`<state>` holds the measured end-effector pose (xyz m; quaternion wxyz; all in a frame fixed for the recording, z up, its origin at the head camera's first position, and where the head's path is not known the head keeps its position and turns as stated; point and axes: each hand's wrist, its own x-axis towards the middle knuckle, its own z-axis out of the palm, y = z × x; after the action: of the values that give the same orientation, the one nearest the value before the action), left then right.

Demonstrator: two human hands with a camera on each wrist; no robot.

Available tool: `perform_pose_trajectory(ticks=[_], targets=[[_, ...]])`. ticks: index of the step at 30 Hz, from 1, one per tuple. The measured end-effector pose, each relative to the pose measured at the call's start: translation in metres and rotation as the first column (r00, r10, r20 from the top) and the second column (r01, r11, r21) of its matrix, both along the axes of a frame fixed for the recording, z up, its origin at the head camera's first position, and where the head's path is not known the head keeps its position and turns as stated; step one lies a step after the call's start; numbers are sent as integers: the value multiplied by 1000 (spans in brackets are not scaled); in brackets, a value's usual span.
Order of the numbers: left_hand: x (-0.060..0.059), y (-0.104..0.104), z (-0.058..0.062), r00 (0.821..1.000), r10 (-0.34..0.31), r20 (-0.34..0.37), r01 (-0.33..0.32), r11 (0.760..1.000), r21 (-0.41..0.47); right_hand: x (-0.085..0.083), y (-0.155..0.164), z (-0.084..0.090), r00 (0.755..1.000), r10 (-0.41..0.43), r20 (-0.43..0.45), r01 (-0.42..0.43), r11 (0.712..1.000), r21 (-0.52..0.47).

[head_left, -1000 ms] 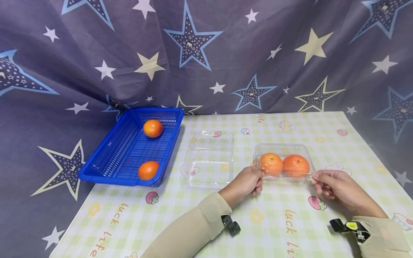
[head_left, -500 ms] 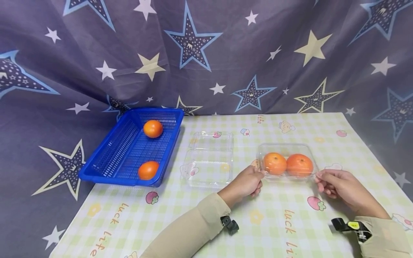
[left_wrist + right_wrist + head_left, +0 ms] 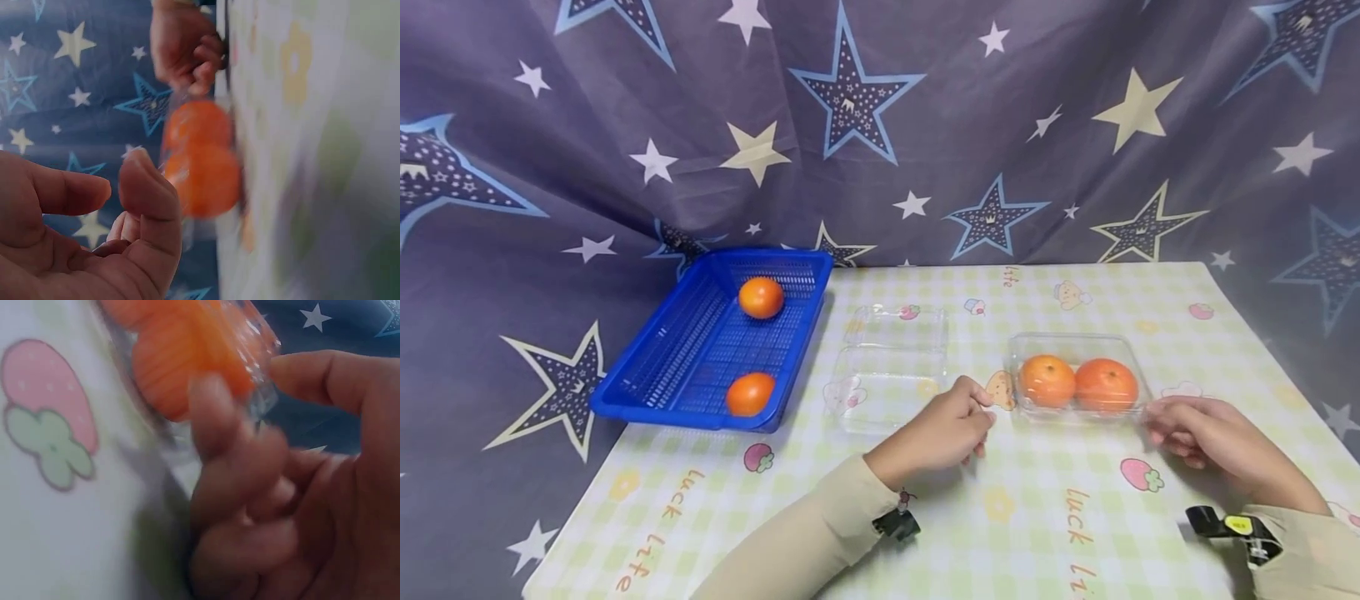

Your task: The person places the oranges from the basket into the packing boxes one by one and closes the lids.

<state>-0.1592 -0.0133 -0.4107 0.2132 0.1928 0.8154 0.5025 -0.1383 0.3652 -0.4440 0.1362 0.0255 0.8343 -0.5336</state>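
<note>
My left hand (image 3: 951, 425) has come away from the clear plastic box (image 3: 1078, 377); half a second ago its fingertips were at the box's left end, and now it sits just beside it, grip loosely curled and holding nothing. My right hand (image 3: 1206, 433) has eased back too: it lies at the box's right end, fingers curled, and I cannot tell whether they touch the rim or have let go. The box has slid a little to the right and rests on the surface with both oranges (image 3: 1047, 381) side by side inside, so I judge it set down.

To its left lies a second clear box (image 3: 891, 367), open and with nothing in it. Further left, the blue basket (image 3: 647, 367) holds two more oranges (image 3: 761, 297), one at the far end and one at the near end.
</note>
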Motion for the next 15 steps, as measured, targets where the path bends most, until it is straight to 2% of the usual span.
perform_pose_trajectory(ticks=[2,4,7,10,12,15], targets=[[0,-12,8,997,12,-70,-12,1000,-1,2,2,4,999,-38,-33,41,996,73],[-1,-24,15,988,39,-151,-41,999,-15,4,2,10,989,-83,-120,105,977,186],[-4,-41,24,959,98,-267,-114,992,-45,5,-6,22,950,-120,-288,216,919,330],[-7,-55,29,935,143,-323,-165,985,-43,2,-22,38,908,-107,-406,285,867,408],[-9,-63,32,925,165,-341,-190,981,-42,0,-36,47,891,-79,-446,283,866,413],[-12,-73,35,910,194,-367,-229,972,-52,-2,-58,59,875,-35,-483,256,880,401]])
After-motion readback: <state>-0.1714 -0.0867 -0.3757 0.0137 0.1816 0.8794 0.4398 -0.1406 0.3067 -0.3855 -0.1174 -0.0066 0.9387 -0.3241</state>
